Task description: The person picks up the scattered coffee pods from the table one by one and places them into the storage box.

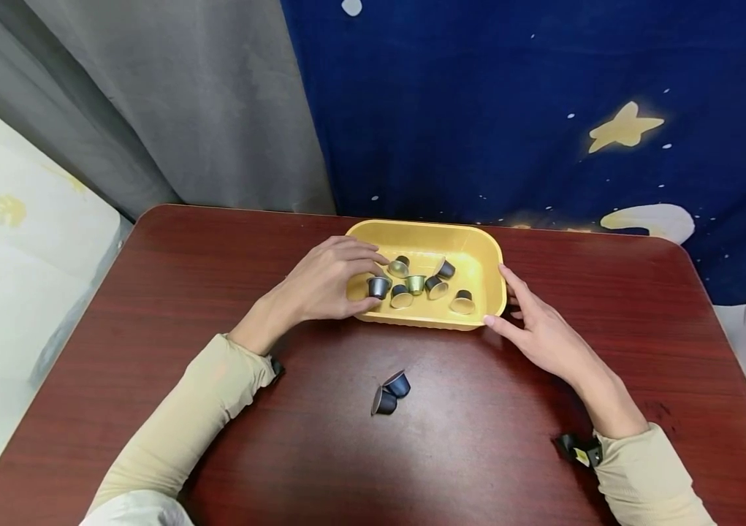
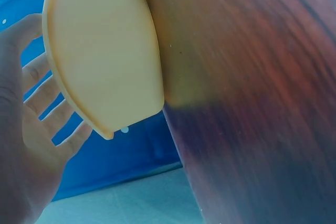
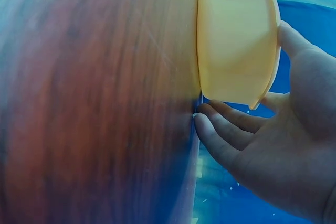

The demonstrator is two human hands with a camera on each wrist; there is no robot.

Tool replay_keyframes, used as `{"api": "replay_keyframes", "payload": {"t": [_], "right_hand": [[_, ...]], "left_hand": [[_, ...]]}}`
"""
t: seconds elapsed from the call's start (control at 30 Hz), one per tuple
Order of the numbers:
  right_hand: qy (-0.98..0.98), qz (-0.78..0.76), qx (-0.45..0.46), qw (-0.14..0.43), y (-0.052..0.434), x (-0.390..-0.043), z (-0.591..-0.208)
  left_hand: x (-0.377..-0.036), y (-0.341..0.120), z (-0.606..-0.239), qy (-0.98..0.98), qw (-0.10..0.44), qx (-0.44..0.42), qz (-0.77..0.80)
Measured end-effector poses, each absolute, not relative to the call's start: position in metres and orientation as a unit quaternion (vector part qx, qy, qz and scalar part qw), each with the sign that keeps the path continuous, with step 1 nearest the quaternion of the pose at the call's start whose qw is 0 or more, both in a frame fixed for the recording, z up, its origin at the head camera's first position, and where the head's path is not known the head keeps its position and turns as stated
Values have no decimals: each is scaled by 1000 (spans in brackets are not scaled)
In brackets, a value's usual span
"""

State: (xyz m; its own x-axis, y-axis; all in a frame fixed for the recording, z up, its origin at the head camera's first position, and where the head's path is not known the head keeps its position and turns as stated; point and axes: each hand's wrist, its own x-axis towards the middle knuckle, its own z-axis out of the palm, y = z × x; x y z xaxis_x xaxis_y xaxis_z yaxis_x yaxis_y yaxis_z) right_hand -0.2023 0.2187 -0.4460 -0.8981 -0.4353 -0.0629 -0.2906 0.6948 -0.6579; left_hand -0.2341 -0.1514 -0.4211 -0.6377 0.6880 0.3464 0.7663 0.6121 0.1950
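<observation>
Both arms are covered by long beige sleeves [image 1: 208, 409] reaching to the wrists. A small black device [image 1: 578, 448] with a yellowish tag is strapped at the right wrist; another black piece [image 1: 276, 366] is seen at the left cuff.

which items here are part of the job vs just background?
In play:
- yellow tray, left hand reaching over its rim, right hand against its right end
- capsules in the tray
- two dark capsules lying on the table in front of the tray

Background:
- wooden table
- grey curtain
- blue star-print cloth
</observation>
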Motion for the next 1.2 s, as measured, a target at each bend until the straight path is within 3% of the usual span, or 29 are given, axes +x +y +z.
{"api": "replay_keyframes", "payload": {"t": [1.2], "right_hand": [[910, -345, -203, 103, 217, -202, -443]], "left_hand": [[-250, -151, -430, -898, 100, -406, -139]]}}
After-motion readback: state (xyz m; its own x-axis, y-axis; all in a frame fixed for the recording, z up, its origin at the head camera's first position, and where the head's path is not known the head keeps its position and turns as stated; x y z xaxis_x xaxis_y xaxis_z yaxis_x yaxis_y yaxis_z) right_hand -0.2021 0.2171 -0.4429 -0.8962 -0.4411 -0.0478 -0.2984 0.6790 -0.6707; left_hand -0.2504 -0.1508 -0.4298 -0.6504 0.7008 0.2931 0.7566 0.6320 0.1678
